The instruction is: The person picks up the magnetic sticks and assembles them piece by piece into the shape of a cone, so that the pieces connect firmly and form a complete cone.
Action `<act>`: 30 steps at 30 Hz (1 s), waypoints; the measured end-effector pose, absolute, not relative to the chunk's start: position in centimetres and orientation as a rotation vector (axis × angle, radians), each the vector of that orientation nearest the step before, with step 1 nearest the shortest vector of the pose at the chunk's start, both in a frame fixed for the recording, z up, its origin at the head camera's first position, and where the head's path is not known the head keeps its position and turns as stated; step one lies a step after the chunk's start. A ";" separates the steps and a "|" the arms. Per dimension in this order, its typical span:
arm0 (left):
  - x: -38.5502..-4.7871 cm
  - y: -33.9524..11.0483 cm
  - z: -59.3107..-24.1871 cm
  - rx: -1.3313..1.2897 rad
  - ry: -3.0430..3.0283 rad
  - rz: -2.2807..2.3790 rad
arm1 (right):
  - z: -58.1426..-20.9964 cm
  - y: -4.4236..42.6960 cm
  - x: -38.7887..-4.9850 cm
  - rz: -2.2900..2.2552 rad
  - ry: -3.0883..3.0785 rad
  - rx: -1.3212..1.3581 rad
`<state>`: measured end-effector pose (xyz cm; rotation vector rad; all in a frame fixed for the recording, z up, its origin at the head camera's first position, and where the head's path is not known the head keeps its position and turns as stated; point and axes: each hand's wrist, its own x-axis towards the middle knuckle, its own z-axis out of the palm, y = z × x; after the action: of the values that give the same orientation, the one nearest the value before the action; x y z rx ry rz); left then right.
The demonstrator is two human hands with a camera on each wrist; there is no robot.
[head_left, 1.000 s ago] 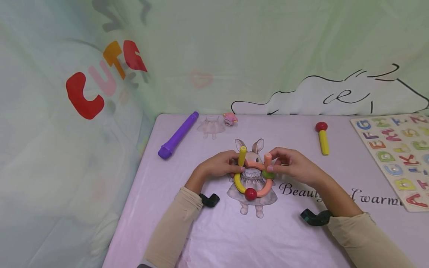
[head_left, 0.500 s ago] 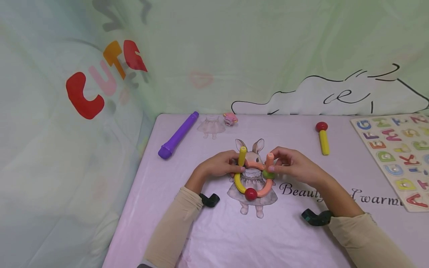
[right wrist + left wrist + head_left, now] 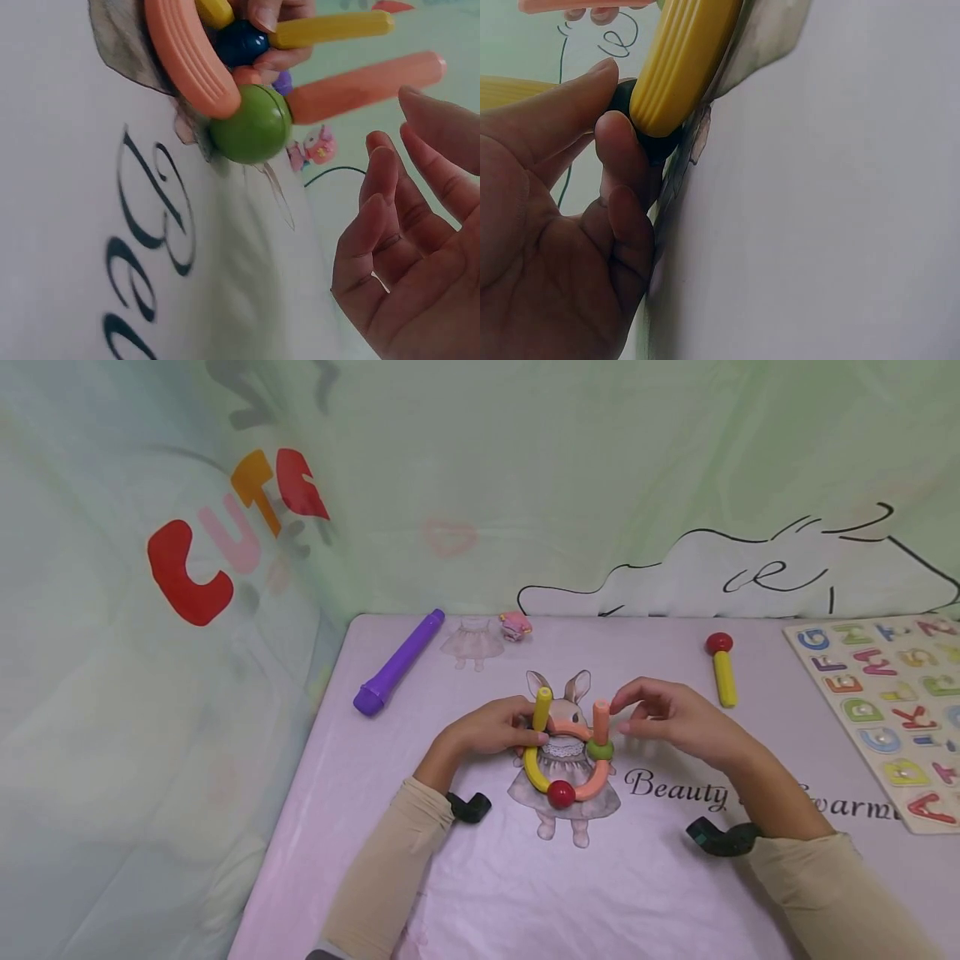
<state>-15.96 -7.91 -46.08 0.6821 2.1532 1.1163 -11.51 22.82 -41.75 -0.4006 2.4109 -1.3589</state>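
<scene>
A ring of curved rods and balls from a building toy lies on the printed rabbit. Its near side has a yellow curved rod (image 3: 534,770), a red ball (image 3: 561,794) and an orange curved rod (image 3: 597,780). An orange straight rod (image 3: 601,722) stands up from the green ball (image 3: 600,749). Opposite, a yellow straight rod (image 3: 542,707) rises from a dark blue ball (image 3: 244,43). My left hand (image 3: 493,727) pinches that blue ball between thumb and fingers. Just right of the orange rod, my right hand (image 3: 678,725) holds nothing, its fingers loosely bent and apart from the rod.
A purple toy microphone (image 3: 400,664) lies at the back left, beside a small pink figure (image 3: 515,627). Toward the back right lies a yellow rod with a red ball (image 3: 722,668). An alphabet board (image 3: 885,718) covers the table's right side.
My right hand has let go of the orange straight rod and green ball and drawn back to the right. The rod stays standing. My left hand keeps its place.
</scene>
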 end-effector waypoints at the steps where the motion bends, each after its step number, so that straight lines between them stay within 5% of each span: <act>1: -16.0 -7.9 -46.1 0.682 2.152 1.117 | -41.6 23.1 -11.6 -1.353 2.436 -0.382; 18: -16.1 -7.9 -46.2 0.672 2.163 1.113 | -41.7 29.9 -16.2 -1.275 2.813 0.566; 30: -16.1 -8.0 -46.1 0.694 2.159 1.119 | -46.1 32.5 -19.7 -0.839 2.916 0.180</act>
<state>-16.08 -8.03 -46.11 0.6941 2.1590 1.1192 -19.70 32.46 -46.12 0.1799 2.9155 -0.8387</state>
